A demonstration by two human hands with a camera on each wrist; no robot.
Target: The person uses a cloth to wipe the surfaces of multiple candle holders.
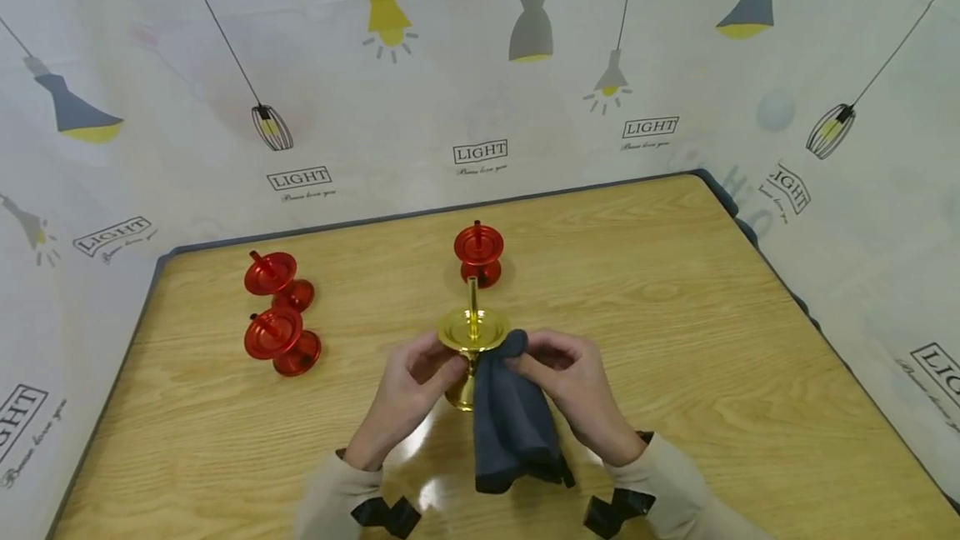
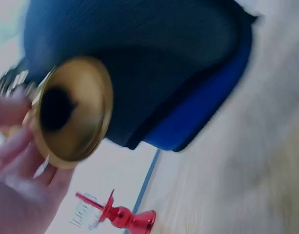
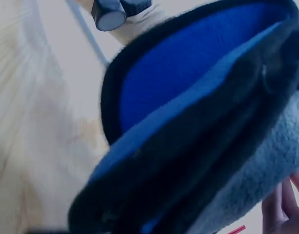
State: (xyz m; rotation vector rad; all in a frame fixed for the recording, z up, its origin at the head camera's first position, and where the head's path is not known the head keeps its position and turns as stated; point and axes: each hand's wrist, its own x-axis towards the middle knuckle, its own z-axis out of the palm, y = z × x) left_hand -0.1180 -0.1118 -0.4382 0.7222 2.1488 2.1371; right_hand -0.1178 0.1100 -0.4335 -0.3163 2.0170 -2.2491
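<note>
A shiny gold candlestick [image 1: 459,332], with a round drip dish and a thin upright stem, stands between the two hands. My left hand [image 1: 405,394] grips it below the dish, thumb in front. In the left wrist view the hollow underside of its base [image 2: 88,105] faces the camera. A dark blue-grey cloth [image 1: 513,423] is pinched by my right hand [image 1: 585,386], bunched against the candlestick's right side and hanging down. In the right wrist view, folds of the cloth [image 3: 173,83] show a bright blue face and fill most of the picture.
Beyond the gold piece stands a red candlestick [image 1: 480,248]. Two more red ones, a rear one [image 1: 272,275] and a nearer one [image 1: 275,334], stand close together at the left. The wooden table [image 1: 712,298] ends at a printed backdrop [image 1: 420,98] behind and at the sides.
</note>
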